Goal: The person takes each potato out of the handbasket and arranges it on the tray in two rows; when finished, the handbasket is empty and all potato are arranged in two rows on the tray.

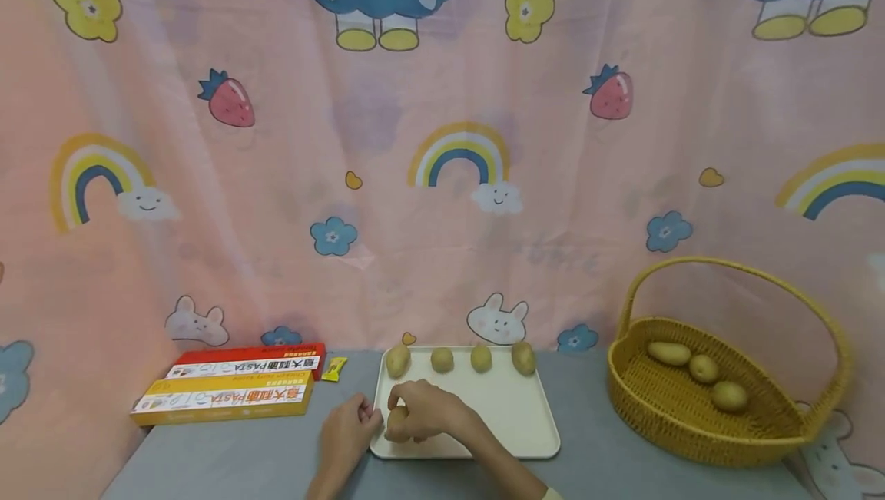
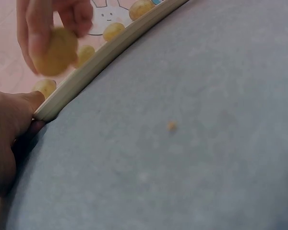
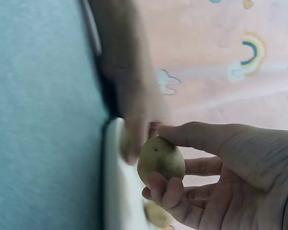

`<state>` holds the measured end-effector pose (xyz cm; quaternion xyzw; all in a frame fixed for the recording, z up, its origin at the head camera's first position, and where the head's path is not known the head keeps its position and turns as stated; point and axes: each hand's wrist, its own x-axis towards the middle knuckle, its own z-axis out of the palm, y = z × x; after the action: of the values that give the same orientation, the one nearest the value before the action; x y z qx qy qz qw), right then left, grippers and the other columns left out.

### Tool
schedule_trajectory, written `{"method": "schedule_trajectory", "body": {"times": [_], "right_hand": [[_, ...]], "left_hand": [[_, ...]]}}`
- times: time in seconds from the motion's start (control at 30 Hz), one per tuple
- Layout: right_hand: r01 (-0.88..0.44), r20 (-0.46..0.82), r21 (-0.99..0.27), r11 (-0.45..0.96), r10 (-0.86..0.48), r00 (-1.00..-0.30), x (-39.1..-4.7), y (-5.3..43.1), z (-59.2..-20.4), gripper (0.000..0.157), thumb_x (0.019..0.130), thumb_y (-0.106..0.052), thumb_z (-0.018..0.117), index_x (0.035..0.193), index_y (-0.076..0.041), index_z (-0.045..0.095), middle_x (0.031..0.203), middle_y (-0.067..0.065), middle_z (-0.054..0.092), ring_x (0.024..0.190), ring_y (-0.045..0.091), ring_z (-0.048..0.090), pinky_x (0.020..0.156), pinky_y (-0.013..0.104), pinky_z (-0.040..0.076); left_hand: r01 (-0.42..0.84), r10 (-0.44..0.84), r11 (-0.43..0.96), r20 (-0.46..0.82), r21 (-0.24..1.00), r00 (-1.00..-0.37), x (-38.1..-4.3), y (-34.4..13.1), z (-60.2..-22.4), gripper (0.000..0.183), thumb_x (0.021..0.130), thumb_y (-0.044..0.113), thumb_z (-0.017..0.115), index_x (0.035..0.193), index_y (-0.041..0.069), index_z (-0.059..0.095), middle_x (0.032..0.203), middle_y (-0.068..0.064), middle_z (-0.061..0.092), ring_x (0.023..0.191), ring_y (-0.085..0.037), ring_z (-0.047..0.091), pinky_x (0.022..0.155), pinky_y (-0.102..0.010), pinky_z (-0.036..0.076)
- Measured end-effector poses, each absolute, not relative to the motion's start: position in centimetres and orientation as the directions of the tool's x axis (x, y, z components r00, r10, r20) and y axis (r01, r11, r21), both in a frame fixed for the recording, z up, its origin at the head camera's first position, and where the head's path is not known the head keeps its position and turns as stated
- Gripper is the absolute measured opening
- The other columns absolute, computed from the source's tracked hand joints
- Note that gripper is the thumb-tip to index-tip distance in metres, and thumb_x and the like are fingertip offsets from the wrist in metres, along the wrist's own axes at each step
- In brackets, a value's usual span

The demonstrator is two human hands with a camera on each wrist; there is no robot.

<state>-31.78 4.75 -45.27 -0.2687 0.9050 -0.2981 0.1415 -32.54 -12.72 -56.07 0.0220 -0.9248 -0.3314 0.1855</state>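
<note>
My right hand [image 1: 430,409] holds a potato [image 3: 162,160] between thumb and fingers, over the left front part of a cream tray [image 1: 512,419]. In the right wrist view the potato is round and pale yellow-brown. My left hand [image 1: 346,432] is at the tray's left edge; in the left wrist view its thumb lies over the rim at the corner, with a fingertip beneath. Along the tray's far side several potatoes [image 1: 442,359] stand in a spaced row.
To the right stands a yellow woven basket [image 1: 625,400] with a tall handle and 3 potatoes [image 1: 704,368] inside. At left lie a red pasta box [image 1: 314,358], a yellow pasta box [image 1: 228,396] and a small yellow packet [image 1: 335,369]. A patterned pink curtain [image 1: 387,277] hangs behind the grey table.
</note>
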Motion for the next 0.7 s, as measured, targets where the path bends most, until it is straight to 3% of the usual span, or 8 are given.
{"method": "schedule_trajectory", "body": {"times": [0.2, 0.53, 0.7], "right_hand": [[-0.456, -0.114, -0.522, 0.721, -0.588, -0.801, -31.7, 3.5, -46.6, 0.036, 0.086, -0.025, 0.082, 0.116, -0.011, 0.069, 0.089, -0.007, 0.064, 0.075, 0.004, 0.048, 0.064, 0.022, 0.041], [-0.462, -0.14, -0.544, 0.7, -0.619, -0.773, -32.1, 3.8, -46.6, 0.044, 0.088, -0.022, 0.081, 0.124, -0.007, 0.062, 0.089, -0.005, 0.063, 0.071, 0.002, 0.051, 0.065, 0.02, 0.043], [-0.45, -0.162, -0.564, 0.693, -0.627, -0.762, -32.1, 3.8, -46.6, 0.041, 0.088, -0.019, 0.081, 0.122, -0.01, 0.06, 0.084, -0.006, 0.063, 0.07, 0.002, 0.053, 0.067, 0.02, 0.045]], "left_hand": [[0.091, -0.153, 0.774, 0.324, 0.626, -0.934, -32.6, -13.2, -56.2, 0.022, 0.083, 0.015, 0.077, 0.071, 0.015, 0.059, 0.061, 0.008, 0.051, 0.056, -0.006, 0.041, 0.055, -0.023, 0.029], [0.072, -0.16, 0.76, 0.294, 0.646, -0.942, -32.8, -13.4, -56.1, 0.022, 0.086, 0.02, 0.079, 0.073, 0.014, 0.063, 0.061, 0.007, 0.051, 0.057, -0.007, 0.042, 0.055, -0.022, 0.031], [0.071, -0.16, 0.752, 0.286, 0.656, -0.945, -32.6, -13.5, -56.0, 0.022, 0.086, 0.019, 0.079, 0.073, 0.013, 0.063, 0.061, 0.007, 0.051, 0.057, -0.007, 0.043, 0.055, -0.022, 0.031]]}}
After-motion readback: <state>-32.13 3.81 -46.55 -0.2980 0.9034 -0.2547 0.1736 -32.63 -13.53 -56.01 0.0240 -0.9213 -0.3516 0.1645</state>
